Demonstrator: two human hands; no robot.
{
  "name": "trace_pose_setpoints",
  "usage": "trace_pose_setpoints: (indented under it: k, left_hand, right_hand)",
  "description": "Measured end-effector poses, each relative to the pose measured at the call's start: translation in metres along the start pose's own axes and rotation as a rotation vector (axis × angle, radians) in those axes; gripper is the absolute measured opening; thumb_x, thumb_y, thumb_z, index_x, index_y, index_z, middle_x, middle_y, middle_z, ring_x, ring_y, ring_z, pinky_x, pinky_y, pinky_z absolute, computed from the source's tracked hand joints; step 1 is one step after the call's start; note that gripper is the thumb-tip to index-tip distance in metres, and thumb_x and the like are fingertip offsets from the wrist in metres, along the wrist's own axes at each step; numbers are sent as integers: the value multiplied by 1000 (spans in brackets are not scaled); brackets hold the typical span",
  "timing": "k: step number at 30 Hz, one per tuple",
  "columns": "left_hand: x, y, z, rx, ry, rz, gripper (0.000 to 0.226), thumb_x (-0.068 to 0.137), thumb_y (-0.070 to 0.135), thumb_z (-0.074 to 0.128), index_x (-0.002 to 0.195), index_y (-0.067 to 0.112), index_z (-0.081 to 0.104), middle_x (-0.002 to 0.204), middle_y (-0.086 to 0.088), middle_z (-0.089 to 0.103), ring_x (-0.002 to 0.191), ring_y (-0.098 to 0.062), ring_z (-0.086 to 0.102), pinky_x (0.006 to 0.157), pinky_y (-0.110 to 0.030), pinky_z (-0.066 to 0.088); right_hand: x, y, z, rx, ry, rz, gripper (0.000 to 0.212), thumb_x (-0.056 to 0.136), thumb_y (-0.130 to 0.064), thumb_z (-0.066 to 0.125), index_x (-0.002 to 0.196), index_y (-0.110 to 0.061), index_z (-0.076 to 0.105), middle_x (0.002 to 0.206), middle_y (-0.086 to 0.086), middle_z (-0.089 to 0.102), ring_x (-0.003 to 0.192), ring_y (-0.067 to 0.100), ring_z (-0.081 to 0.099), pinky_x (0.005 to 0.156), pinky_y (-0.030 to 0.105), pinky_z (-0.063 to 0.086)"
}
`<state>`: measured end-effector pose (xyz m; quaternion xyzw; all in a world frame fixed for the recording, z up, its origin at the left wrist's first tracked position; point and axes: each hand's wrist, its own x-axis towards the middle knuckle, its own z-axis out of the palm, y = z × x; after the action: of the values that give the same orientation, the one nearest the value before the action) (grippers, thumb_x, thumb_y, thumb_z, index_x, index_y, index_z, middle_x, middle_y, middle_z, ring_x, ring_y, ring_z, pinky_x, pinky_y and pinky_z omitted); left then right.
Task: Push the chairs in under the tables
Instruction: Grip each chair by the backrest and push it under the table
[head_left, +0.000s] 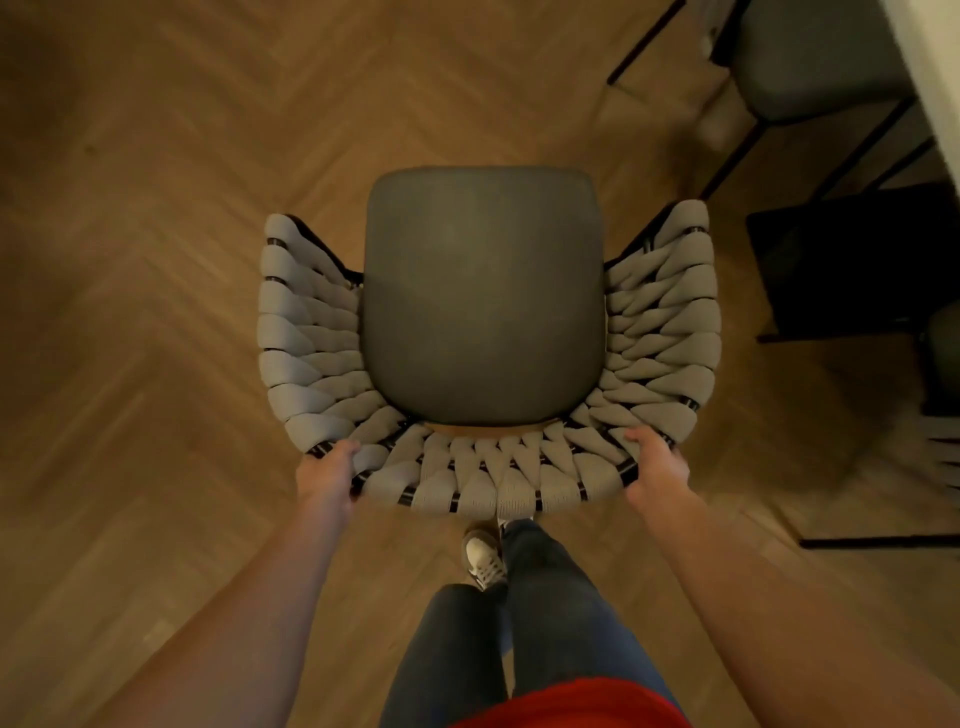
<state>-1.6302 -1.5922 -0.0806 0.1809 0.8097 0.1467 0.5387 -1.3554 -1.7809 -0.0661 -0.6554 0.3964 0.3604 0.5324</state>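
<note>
A chair (483, 296) with a dark grey seat cushion and a curved backrest of woven grey cord stands right below me on the wooden floor, seen from above. My left hand (327, 475) grips the backrest rim at its rear left corner. My right hand (657, 467) grips the rim at the rear right corner. A white table edge (930, 78) shows at the top right corner, away from this chair.
A second chair (815, 62) with a grey seat and thin black legs sits by the table at the top right. A dark object (852, 260) lies at the right edge. My legs and one shoe (483, 558) are just behind the chair. Herringbone floor stretches left.
</note>
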Motion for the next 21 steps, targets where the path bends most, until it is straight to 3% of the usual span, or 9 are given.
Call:
trace_pose_setpoints:
  k: [3,7,13,21]
  left_hand:
    - [-3,21,22,52,-60,39,48,87,13,71,131,10,51,112,-12,61,96,-30,61,73,-40,52]
    - [-1,46,53,109,-145,87,40,86,13,71,122,10,55,116,-11,64,99,-29,63,75,-39,53]
    - [5,93,94,255,-223,191,30,87,7,69,113,11,55,109,-14,61,97,-31,60,81,-43,52]
    - [15,156,142,545,-380,321,30,88,10,69,114,9,55,110,-13,62,96,-31,61,90,-48,53]
  right_hand:
    - [3,-6,-7,68,30,27,34,86,0,68,115,-14,58,98,13,66,85,31,66,70,44,56]
    - [5,-13,-6,162,86,25,44,84,3,67,126,-11,58,103,14,67,97,35,67,84,50,57]
    - [1,-9,4,324,163,38,47,84,4,66,126,-14,59,106,14,67,98,34,66,86,50,57]
    - [-14,22,25,576,285,101,49,84,1,67,130,-14,58,113,16,67,96,35,67,75,48,58]
